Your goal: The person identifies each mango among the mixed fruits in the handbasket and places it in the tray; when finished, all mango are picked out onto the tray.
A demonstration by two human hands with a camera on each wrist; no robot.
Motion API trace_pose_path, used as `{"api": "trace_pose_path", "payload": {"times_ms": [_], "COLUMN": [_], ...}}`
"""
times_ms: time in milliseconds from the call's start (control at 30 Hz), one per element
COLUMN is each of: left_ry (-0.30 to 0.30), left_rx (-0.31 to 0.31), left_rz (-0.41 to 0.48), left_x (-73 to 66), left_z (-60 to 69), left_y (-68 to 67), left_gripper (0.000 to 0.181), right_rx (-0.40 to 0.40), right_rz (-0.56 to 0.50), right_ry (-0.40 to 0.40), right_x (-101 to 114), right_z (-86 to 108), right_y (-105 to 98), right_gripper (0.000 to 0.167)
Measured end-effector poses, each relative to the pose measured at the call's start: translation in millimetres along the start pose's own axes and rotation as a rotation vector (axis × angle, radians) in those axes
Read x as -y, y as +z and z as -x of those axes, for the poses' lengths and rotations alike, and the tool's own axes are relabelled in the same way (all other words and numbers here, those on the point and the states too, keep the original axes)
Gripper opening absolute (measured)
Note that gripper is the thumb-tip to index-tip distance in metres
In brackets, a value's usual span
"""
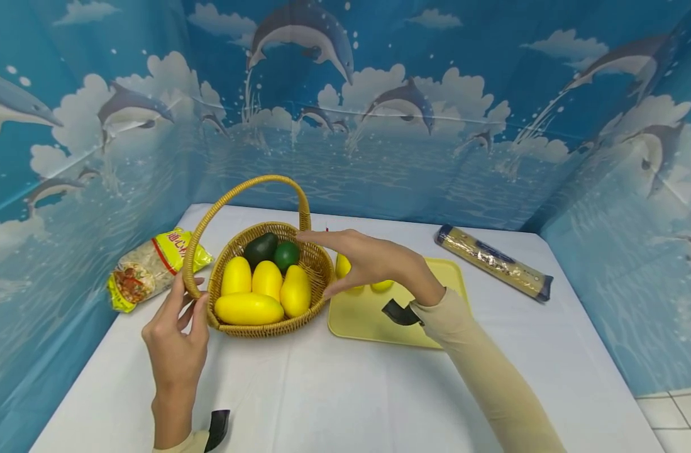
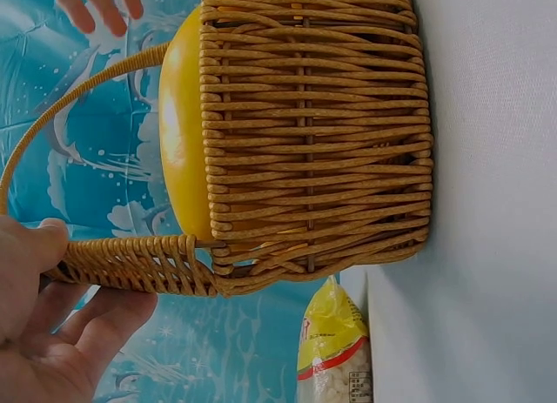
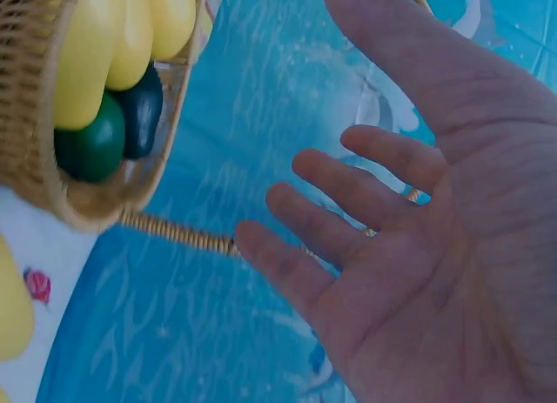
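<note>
A wicker basket (image 1: 266, 329) with a tall arched handle (image 1: 270, 178) stands on the left half of the table. Inside it lie several yellow mangoes (image 1: 249, 309), a dark avocado (image 1: 260, 251) and a smaller green fruit (image 1: 287, 255). My left hand (image 1: 178, 343) pinches the handle's left base between thumb and fingers, as the left wrist view shows. Over the basket's right rim hovers my right hand (image 1: 370, 258), its fingers spread and nothing held. Its fingertips are near the handle's right base in the head view; whether they touch it I cannot tell.
A pale yellow tray (image 1: 379, 326) right of the basket bears yellow fruits (image 1: 381, 285), partly hidden by the right hand. A yellow-and-clear food bag (image 1: 147, 270) lies left of the basket. At the back right lies a long gold packet (image 1: 492, 261). Dolphin-printed curtains enclose the table.
</note>
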State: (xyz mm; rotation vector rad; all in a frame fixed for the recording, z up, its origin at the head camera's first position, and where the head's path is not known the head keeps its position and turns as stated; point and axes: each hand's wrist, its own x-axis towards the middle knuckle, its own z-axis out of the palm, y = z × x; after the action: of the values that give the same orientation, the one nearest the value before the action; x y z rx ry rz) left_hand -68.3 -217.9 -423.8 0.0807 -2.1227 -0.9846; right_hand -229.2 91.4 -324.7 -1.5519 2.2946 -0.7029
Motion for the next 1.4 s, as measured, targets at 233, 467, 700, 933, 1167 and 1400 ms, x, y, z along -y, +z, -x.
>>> {"api": "trace_pose_path", "payload": {"times_ms": [233,467,700,933,1167,1400], "left_ry": [-0.009,-0.004,-0.008,0.011,0.015,0.018], "left_rx": [-0.007,-0.005,-0.009,-0.019,-0.021,-0.006], "left_rz": [0.0,0.01,0.007,0.027,0.033,0.04], "left_x": [-0.4,0.8,2.4,5.5,5.0,4.6], "left_z": [0.5,0.9,0.8,1.2,0.8,-1.1], "left_y": [-0.6,-1.2,-2.3,-2.2,-1.8,1.4], "left_gripper": [0.067,0.068,0.069,0.071,0.071,0.069], "right_rx": [0.128,0.205,0.272,0.342,0.368,0.38], "right_rz": [-0.024,-0.071,-0.174,-0.25,-0.303,-0.355], "right_ry": [-0.039,-0.082,-0.101,-0.054,-0.058,0.001], "right_x": [6.0,7.6,0.3,-4.2,-6.9,-8.5], "right_z": [-40.0,-73.0,-101.3,-114.9,-123.2,-122.8], "right_y": [14.1,31.2,54.1,70.1,78.1,80.6], "right_gripper": [0.099,0.099,0.096,0.097,0.096,0.095]}}
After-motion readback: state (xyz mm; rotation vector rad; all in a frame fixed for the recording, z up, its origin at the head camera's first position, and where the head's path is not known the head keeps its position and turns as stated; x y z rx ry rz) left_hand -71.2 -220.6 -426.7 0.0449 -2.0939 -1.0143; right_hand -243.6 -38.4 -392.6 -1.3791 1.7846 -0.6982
